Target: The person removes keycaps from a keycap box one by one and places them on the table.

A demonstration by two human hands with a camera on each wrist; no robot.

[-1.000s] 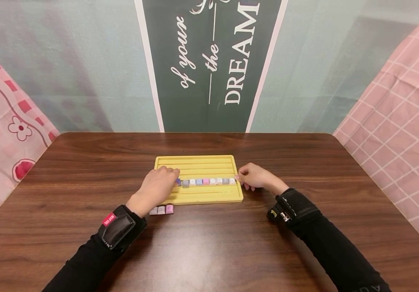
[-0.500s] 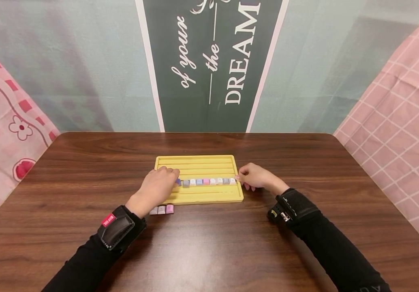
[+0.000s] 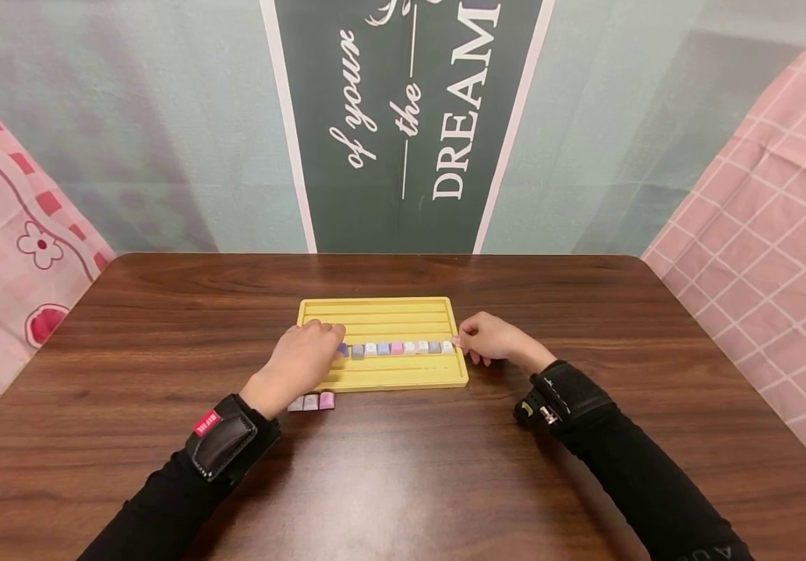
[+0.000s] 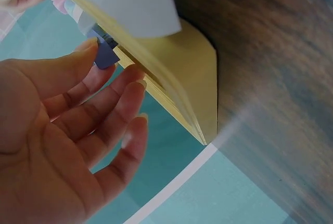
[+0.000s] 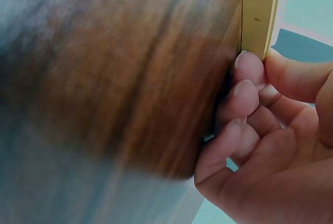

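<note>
hands at keycap row, yellow tray

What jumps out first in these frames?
The yellow grooved tray at mid-table, with a row of pastel keycaps lined along one groove. The left hand touches the row's left end and the right hand its right end. Three loose keycaps sit on the table before the tray.

The dark green banner at the upper centre of the frame reads sideways "of your", "the" and "DREAM", cut off at the top edge.
</note>
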